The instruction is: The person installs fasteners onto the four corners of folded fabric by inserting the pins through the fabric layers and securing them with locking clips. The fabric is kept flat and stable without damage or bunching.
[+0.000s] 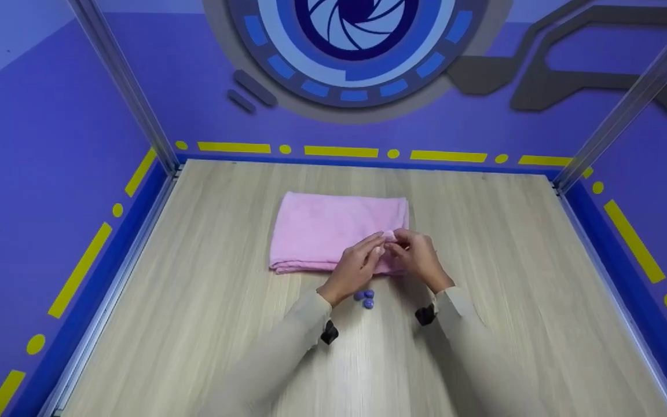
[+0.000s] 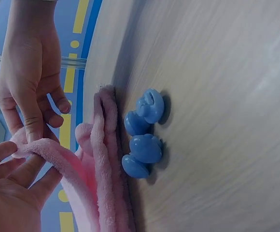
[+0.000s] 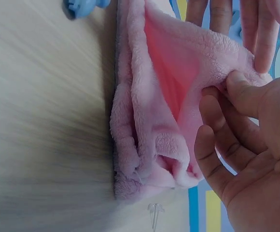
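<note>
A folded, fluffy pink towel (image 1: 327, 229) lies on the wooden table. At its near right corner, my left hand (image 1: 354, 271) and right hand (image 1: 423, 259) hold up an edge, close together. In the right wrist view, the right hand's thumb and index finger (image 3: 246, 96) pinch the lifted edge. Some fingers of the left hand (image 2: 9, 198) lie behind that edge and others in front, gripping it between them. Below the raised flap the towel's inner fold (image 3: 174, 82) shows. Several small glossy blue rounded pieces (image 2: 147, 147) lie on the table by the near edge, between my forearms.
A small clear object with thin metal prongs (image 3: 154, 212) lies on the table past the towel's right side. Blue-purple panels (image 1: 136, 104) with metal posts wall the table (image 1: 223, 324) at the back and both sides.
</note>
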`<action>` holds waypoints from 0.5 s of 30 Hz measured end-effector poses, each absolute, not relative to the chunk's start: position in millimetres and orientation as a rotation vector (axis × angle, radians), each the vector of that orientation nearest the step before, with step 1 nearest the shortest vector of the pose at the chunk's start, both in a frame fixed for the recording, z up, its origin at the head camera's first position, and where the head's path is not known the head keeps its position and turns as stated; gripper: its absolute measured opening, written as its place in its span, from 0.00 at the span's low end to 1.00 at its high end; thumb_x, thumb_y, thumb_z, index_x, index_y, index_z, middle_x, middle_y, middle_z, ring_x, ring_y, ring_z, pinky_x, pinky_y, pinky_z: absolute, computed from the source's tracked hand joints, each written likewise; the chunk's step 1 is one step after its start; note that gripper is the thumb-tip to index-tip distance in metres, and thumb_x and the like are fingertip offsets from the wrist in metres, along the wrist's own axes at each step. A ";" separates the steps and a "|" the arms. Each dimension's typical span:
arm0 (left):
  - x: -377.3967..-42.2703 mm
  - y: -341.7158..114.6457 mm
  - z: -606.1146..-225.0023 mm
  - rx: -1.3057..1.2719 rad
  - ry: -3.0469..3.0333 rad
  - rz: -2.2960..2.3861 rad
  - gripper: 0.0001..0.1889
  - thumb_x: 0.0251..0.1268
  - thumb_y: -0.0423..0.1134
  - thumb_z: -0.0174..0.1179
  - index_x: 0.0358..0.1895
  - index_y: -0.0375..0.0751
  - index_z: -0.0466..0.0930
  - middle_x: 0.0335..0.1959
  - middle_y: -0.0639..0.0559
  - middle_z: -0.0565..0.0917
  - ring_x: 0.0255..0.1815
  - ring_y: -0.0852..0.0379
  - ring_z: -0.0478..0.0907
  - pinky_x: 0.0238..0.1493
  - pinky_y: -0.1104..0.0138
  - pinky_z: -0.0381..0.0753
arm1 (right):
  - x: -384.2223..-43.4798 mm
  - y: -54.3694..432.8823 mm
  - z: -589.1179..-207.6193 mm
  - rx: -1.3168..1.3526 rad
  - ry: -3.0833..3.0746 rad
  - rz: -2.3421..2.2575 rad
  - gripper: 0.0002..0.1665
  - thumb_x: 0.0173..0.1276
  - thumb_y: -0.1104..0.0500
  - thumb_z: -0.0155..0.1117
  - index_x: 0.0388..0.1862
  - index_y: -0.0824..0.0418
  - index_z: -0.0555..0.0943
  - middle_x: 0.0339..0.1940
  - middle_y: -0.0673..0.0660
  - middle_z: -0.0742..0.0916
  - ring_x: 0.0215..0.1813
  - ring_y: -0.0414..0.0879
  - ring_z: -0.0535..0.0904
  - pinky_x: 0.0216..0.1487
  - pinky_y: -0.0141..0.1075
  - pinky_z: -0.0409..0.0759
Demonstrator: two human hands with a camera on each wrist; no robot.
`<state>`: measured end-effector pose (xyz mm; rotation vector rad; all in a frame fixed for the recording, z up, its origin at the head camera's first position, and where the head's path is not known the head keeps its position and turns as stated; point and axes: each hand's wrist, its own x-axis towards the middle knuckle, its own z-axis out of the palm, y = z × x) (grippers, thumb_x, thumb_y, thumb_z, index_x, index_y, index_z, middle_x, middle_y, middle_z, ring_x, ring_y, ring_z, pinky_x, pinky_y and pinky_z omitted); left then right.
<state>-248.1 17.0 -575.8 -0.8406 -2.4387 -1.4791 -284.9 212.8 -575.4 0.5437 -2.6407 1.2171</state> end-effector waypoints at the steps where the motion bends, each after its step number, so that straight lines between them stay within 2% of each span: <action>1: -247.6 15.6 -576.3 -0.826 -2.426 -1.478 0.20 0.82 0.34 0.47 0.69 0.31 0.75 0.71 0.38 0.75 0.73 0.48 0.71 0.72 0.63 0.69 | -284.6 212.8 -575.4 0.533 -2.644 1.220 0.07 0.68 0.65 0.72 0.30 0.60 0.83 0.27 0.51 0.89 0.32 0.45 0.83 0.35 0.37 0.82; 4: -246.2 9.7 -578.4 -0.754 -2.366 -1.434 0.17 0.80 0.32 0.50 0.63 0.32 0.80 0.63 0.39 0.82 0.64 0.50 0.79 0.61 0.66 0.80 | -283.8 213.4 -575.7 0.499 -2.645 1.237 0.06 0.67 0.65 0.73 0.31 0.60 0.84 0.27 0.51 0.89 0.32 0.45 0.83 0.34 0.36 0.81; 7: -242.6 3.0 -580.5 -0.663 -2.318 -1.349 0.13 0.76 0.31 0.54 0.55 0.33 0.85 0.50 0.43 0.88 0.46 0.55 0.86 0.44 0.69 0.85 | -282.8 214.6 -576.2 0.465 -2.643 1.273 0.05 0.66 0.65 0.73 0.32 0.60 0.85 0.28 0.51 0.89 0.33 0.44 0.82 0.34 0.34 0.79; 9: -239.5 -1.6 -582.3 -0.624 -2.318 -1.278 0.11 0.74 0.31 0.57 0.50 0.35 0.87 0.41 0.47 0.89 0.35 0.59 0.84 0.38 0.68 0.84 | -282.0 215.2 -576.3 0.435 -2.634 1.324 0.03 0.66 0.66 0.73 0.34 0.60 0.86 0.29 0.52 0.89 0.33 0.44 0.82 0.34 0.33 0.79; 11: -236.0 -5.6 -585.3 -0.614 -2.339 -1.234 0.09 0.72 0.32 0.58 0.46 0.37 0.88 0.35 0.50 0.89 0.28 0.61 0.80 0.34 0.67 0.83 | -281.1 215.8 -576.6 0.408 -2.627 1.372 0.03 0.66 0.66 0.73 0.35 0.61 0.86 0.29 0.53 0.90 0.33 0.45 0.82 0.34 0.32 0.79; 15: -231.2 -11.0 -592.8 -0.652 -2.408 -1.197 0.09 0.72 0.33 0.58 0.44 0.39 0.89 0.31 0.53 0.88 0.25 0.62 0.78 0.32 0.66 0.82 | -278.7 216.1 -577.0 0.361 -2.635 1.442 0.02 0.68 0.66 0.72 0.38 0.61 0.87 0.31 0.53 0.90 0.33 0.45 0.83 0.34 0.31 0.79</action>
